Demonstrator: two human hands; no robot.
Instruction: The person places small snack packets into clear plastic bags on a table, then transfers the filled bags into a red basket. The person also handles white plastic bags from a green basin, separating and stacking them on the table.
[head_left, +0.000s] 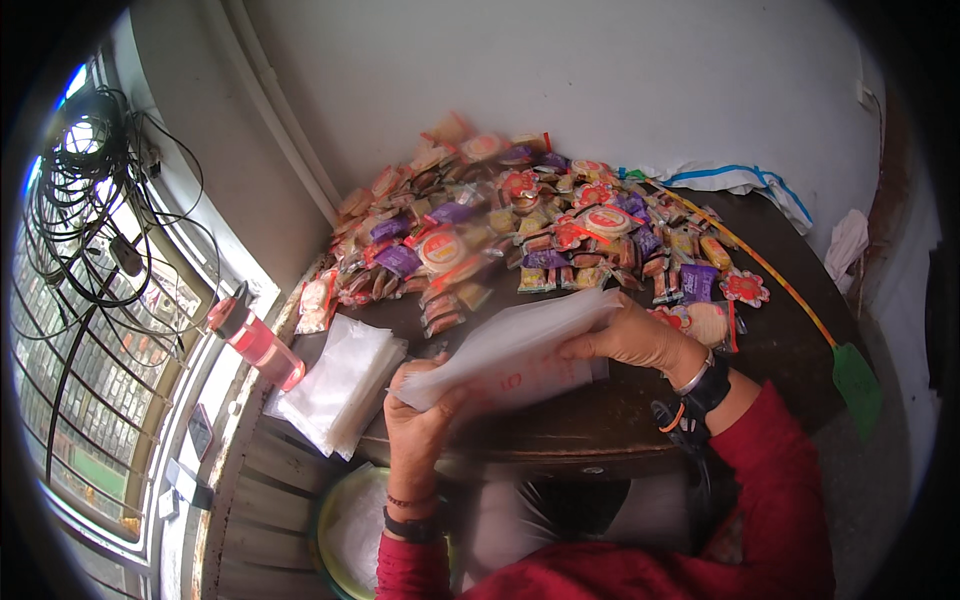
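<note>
Both my hands hold a stack of translucent plastic bags (517, 337) above the front of a dark wooden table (555, 427). My left hand (424, 409) grips the stack's left end, thumb in front and fingers behind. At the other end my right hand (634, 337) pinches the bags between thumb and fingers. Red print shows on the lower face of the stack, partly blurred. Behind the bags lies a large heap of small wrapped snacks (600, 221), some in purple wrappers, others round with red edges. A second pile of clear bags (337, 382) rests left of my left hand.
A pink drink bottle (262, 349) stands at the table's left edge. On the right lies a fly swatter with a green head (855, 386). A phone (200, 431) sits by the barred window, where coiled black cables (90, 157) hang. Below is a green-rimmed basin (322, 525).
</note>
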